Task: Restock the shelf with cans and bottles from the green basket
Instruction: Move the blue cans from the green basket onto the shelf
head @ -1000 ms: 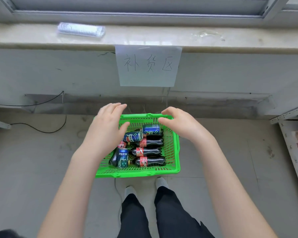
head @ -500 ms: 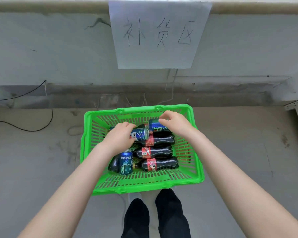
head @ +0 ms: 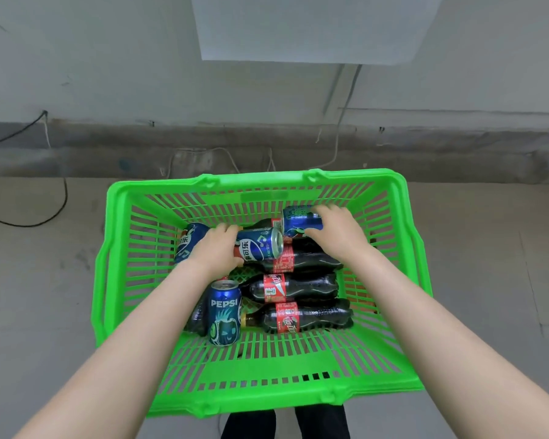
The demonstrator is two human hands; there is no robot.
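- The green slatted plastic basket [head: 412, 248] stood on the grey concrete floor [head: 38, 296]. Its far rim lay near the foot of the wall, with open floor to its left and right.
- The left hand [head: 217, 250] was inside the basket, its grip curled round a blue silver-ended can [head: 262, 245] that lay on its side on top of the bottles.
- The right hand [head: 338, 232] had its grip curled over a second blue can [head: 298, 217], fingers across the top and thumb at the near side, close to the basket's far wall.
- A third blue can [head: 187, 240] lay just left of the left hand.
- An upright blue Pepsi can [head: 224, 312] stood at the near left.
- Three dark cola bottles with red labels [head: 301, 288] lay side by side, necks to the left.
- Bare slats showed along the basket's near wall and right wall.
- A black cable [head: 29, 222] lay on the floor well left of the basket.
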